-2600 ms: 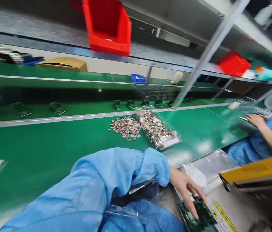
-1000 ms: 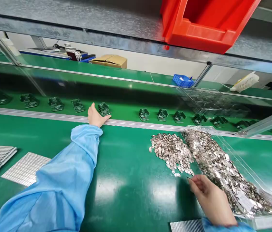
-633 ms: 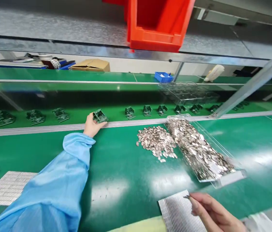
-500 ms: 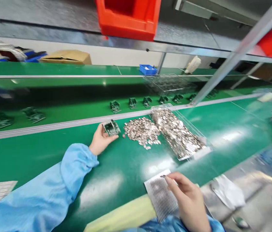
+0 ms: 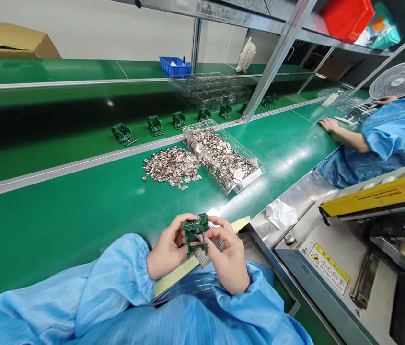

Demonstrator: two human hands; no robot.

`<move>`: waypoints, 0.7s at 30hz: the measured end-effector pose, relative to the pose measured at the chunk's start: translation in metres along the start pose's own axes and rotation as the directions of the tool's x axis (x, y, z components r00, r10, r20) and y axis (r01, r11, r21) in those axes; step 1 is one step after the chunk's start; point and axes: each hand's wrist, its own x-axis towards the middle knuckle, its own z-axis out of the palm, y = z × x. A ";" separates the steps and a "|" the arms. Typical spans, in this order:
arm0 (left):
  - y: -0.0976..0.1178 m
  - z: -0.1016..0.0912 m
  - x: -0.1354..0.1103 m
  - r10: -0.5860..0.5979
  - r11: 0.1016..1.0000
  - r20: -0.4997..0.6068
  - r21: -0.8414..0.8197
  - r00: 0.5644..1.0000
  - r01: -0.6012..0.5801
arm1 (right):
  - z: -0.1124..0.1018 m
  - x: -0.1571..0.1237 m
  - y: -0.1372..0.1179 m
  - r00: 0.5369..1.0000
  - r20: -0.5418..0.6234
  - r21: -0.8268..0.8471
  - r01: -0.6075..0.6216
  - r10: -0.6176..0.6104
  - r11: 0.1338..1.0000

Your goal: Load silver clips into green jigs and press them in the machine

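My left hand (image 5: 169, 247), at the bottom middle, is closed on a green circuit board frame (image 5: 195, 235) with openings in it, gripping its left side. From the other side my right hand (image 5: 228, 254) has thumb and fingertips pinched on the board's right edge; whether a small part sits between them is hidden. Beneath the hands lies a ribbed grey sheet (image 5: 205, 258), mostly covered, over a pale yellow strip (image 5: 173, 278). Ahead are a loose pile of small silvery metal parts (image 5: 173, 165) and a clear plastic tray (image 5: 247, 182) heaped with similar pieces.
Several green boards (image 5: 155, 125) stand along the conveyor (image 5: 62, 139) behind a metal rail. A grey machine (image 5: 317, 278) with a warning label is close on my right, beside a crumpled white cloth (image 5: 280, 214). Farther right, a co-worker's hand (image 5: 329, 125) rests on the bench.
My left hand has brought the board from beside the metal pile back towards my body. My right hand has moved from the ribbed sheet onto the board. The view has shifted right.
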 end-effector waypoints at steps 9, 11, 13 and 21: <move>-0.002 -0.005 -0.004 0.024 0.995 0.071 0.097 0.997 -0.031 | 0.008 0.002 0.002 0.997 -0.073 -0.019 0.002 -0.004 1.000; -0.004 -0.007 -0.005 0.042 0.985 0.070 0.167 0.997 -0.053 | 0.008 0.002 0.001 0.997 -0.075 -0.032 0.013 -0.016 0.999; -0.005 -0.009 -0.006 0.054 0.974 0.067 0.216 0.996 -0.067 | 0.009 0.001 0.000 0.996 -0.083 -0.053 0.022 -0.027 0.998; -0.003 -0.007 -0.007 0.041 0.976 0.054 0.210 0.998 -0.052 | 0.015 -0.006 0.006 0.995 -0.053 0.099 -0.073 0.079 0.992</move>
